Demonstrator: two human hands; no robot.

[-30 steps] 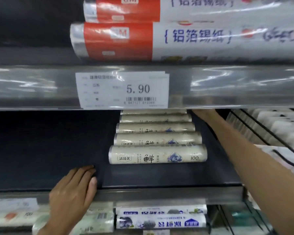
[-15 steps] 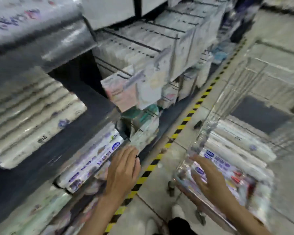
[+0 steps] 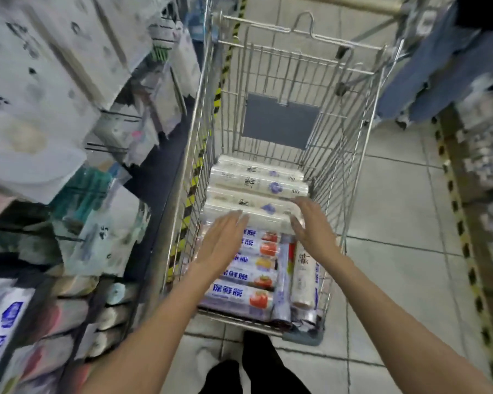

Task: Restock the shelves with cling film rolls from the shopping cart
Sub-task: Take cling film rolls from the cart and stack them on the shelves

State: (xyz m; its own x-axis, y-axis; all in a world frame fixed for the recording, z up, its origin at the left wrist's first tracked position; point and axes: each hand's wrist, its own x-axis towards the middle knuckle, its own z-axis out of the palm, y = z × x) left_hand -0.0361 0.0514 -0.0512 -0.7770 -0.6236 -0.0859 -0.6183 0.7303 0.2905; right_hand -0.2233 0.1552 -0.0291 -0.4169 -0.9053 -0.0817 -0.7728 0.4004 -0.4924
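Fingers (image 3: 235, 221) loose over cream rolls (image 3: 256, 177), axes L-R across cart (image 3: 353, 143).

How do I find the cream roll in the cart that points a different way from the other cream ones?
Look into the wire shopping cart. At its near end, blue-lettered rolls with tomato pictures lie crosswise; the cream roll lies right of them, by the right wire wall. It runs lengthwise, while the other cream rolls lie crosswise farther off.

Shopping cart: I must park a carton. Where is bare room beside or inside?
Bare tiles lie right of the cart, up to the striped line. Inside, cream rolls and blue-labelled rolls pack the near end, under left hand and right hand.
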